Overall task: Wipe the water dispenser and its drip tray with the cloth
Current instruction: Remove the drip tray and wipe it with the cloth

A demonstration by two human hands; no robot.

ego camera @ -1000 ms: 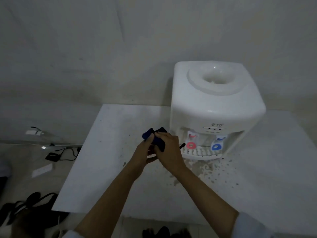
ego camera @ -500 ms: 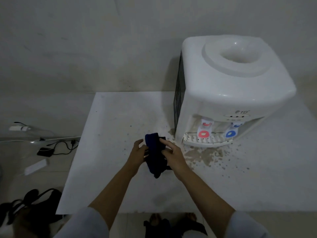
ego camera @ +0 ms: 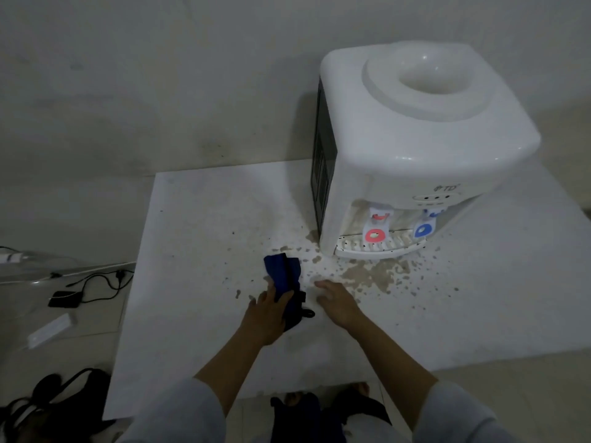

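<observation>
A white water dispenser stands at the back right of a white table. Its red tap and blue tap hang over the slotted white drip tray at its foot. A folded dark blue cloth lies on the table left of the tray. My left hand grips the cloth's near end. My right hand rests flat on the table just right of the cloth, fingers apart, holding nothing.
Brown wet stains and specks spread over the table in front of the tray. On the floor at the left lie black cables with an adapter and a dark bag. A wall rises behind the table.
My right hand has let go of the cloth and come down on the table. The cloth has dropped onto the table under my left hand. The camera has moved closer and lower.
</observation>
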